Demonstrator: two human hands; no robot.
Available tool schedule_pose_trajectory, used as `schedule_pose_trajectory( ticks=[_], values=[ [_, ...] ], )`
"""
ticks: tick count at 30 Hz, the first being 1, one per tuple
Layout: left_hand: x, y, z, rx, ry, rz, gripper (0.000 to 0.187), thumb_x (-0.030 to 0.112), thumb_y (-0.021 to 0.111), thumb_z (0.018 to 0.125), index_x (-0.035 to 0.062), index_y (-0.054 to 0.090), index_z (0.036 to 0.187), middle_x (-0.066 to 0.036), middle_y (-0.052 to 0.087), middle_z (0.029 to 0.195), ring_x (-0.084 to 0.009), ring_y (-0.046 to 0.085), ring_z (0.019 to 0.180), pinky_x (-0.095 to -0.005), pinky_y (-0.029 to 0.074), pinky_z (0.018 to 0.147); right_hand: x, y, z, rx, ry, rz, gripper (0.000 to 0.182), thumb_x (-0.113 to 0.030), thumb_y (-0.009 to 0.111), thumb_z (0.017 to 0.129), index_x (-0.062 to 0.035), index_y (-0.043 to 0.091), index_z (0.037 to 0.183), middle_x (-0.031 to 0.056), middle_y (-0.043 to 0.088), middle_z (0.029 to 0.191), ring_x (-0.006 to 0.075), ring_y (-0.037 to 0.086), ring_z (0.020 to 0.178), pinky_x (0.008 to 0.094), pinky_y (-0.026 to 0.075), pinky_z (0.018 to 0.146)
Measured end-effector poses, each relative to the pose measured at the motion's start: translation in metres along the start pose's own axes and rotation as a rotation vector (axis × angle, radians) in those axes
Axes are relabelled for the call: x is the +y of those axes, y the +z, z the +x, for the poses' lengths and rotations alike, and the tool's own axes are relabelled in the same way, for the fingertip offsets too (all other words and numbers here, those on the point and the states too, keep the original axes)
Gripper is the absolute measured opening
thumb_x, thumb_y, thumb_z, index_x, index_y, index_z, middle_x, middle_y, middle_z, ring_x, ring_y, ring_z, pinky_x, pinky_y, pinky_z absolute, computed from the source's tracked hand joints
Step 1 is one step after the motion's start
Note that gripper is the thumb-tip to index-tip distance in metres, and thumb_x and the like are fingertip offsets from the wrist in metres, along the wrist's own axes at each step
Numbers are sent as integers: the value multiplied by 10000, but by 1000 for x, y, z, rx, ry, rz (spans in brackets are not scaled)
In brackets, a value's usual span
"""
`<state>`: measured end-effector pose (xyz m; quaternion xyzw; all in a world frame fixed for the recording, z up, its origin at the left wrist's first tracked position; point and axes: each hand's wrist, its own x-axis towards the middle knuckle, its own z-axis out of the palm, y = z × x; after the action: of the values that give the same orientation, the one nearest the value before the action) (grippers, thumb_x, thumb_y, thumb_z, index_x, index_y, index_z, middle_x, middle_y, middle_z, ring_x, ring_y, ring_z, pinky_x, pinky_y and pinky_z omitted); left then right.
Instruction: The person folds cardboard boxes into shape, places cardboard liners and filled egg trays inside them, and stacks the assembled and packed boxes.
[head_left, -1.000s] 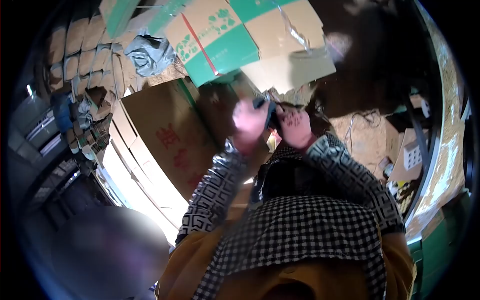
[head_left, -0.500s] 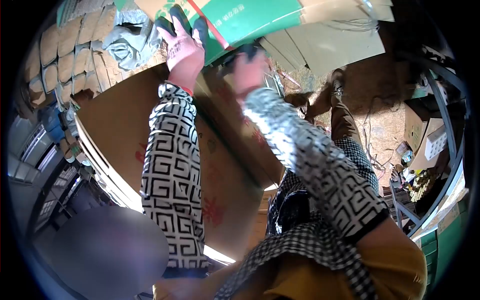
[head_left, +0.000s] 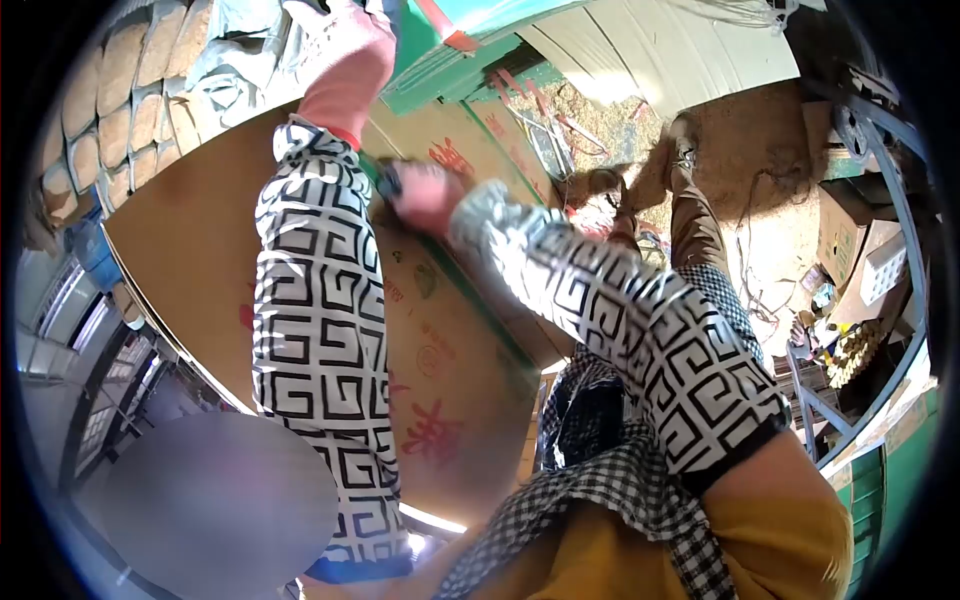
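Observation:
Both hands wear pink gloves with dark fingertips. My left hand (head_left: 350, 55) lies at the top edge with its fingers spread, over the green and white cardboard (head_left: 480, 25); its fingertips are partly cut off. Below it and to the right, my right hand (head_left: 425, 195) is blurred, its fingers curled near the edge of a large brown cardboard box (head_left: 420, 330) with red print. Whether those fingers hold anything is too smeared to tell. A red strap (head_left: 460, 40) crosses the green cardboard near my left hand.
Stacked brown bundles (head_left: 105, 100) and grey plastic (head_left: 235, 70) are at the upper left. Pale cardboard sheets (head_left: 660, 60) lie at the upper right. A blue metal frame (head_left: 905, 230), an open carton (head_left: 845, 235) and floor litter are on the right.
My right hand has moved down and left, away from the green cardboard to the brown box edge. My left hand has shifted up and slightly left in view.

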<state>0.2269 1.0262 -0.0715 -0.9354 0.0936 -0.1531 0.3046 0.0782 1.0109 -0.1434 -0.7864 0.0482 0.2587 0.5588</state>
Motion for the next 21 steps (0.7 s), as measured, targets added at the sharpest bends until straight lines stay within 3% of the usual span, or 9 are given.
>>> schedule_pose_trajectory(
  ticks=[2,3,5,9,11,13,15,17,21],
  values=[
    [9,-24,7,-124,-85,-34,646,485,381,925,43,348,1395,-269,334,1400,-536,161,1319,-662,115,1052,13,7,-34,45,209,210,557,-321,602,807,-1,477,1244,297,590,1047,385,579,1036,462,437,926],
    [10,-30,6,-191,-121,-42,650,493,369,927,50,341,1400,-266,332,1403,-534,161,1321,-659,114,1055,29,-5,-35,240,204,330,430,-208,581,839,-71,524,1243,202,600,1115,332,583,1060,412,463,902],
    [4,-9,4,-134,-31,-27,642,492,357,929,67,328,1409,-245,362,1386,-528,204,1301,-658,126,1048,43,-67,-18,325,189,982,458,-184,544,858,-14,442,1271,97,620,975,182,635,741,277,496,575],
    [-1,4,6,-46,28,-30,598,454,362,931,87,344,1402,-218,412,1338,-500,294,1245,-625,193,1029,4,-19,38,564,208,714,535,-263,573,846,-33,407,1299,236,601,1028,333,615,926,441,500,784],
    [2,-14,9,-122,13,-52,597,480,370,920,110,363,1390,-226,408,1337,-483,326,1219,-607,226,1008,8,32,7,367,-78,22,467,-275,601,829,-26,444,1192,238,614,921,372,606,909,455,476,803],
    [6,-8,4,-5,-123,16,603,522,371,908,127,393,1364,-207,443,1287,-457,379,1151,-589,273,967,-9,-18,-20,106,178,181,516,-281,611,816,-34,423,1228,236,608,1004,367,582,982,450,452,862],
    [3,3,4,-16,-113,-17,599,524,369,909,122,406,1352,-203,450,1277,-462,385,1146,-587,283,958,21,-31,-12,596,164,470,471,-237,581,841,-17,420,1224,227,604,1031,386,577,968,468,451,867],
    [-2,-7,10,-117,-22,-81,591,514,374,910,105,419,1335,-213,451,1277,-469,393,1145,-583,293,953,26,-84,4,567,213,850,519,-222,564,853,-2,385,1288,252,583,1083,405,568,984,469,445,891],
    [-1,5,4,-51,-18,35,570,475,378,915,83,419,1327,-206,460,1279,-415,417,1155,-566,305,959,2,-2,44,598,251,435,593,-244,603,826,-2,380,1319,262,573,1116,415,565,985,466,445,879]
  ],
)
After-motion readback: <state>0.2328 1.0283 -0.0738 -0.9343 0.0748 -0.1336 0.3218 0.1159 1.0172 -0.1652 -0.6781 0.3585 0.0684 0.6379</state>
